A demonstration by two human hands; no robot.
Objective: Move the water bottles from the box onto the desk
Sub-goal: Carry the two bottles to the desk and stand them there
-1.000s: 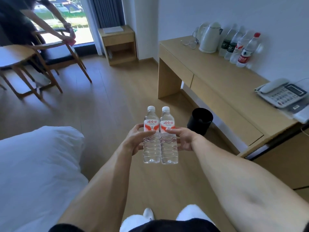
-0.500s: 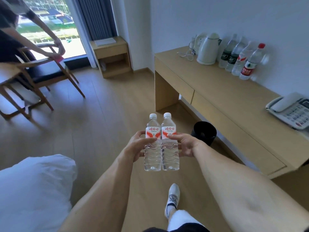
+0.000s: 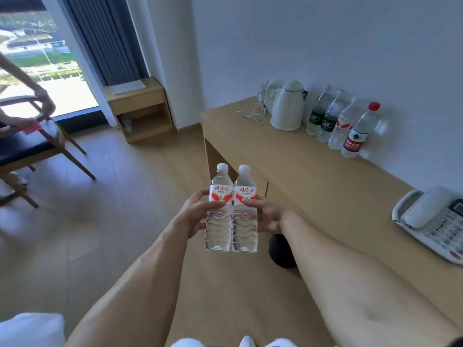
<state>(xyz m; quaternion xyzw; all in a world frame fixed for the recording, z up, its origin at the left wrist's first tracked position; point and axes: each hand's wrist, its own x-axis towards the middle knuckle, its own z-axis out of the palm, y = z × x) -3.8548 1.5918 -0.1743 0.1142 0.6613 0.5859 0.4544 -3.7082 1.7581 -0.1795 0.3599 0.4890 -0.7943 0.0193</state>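
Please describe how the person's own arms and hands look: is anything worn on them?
Both forearms are bare along all that shows, with no sleeve in view. The left hand and the right hand wear no gloves. No watch, bracelet or ring is visible on either. No markings show on the arms.
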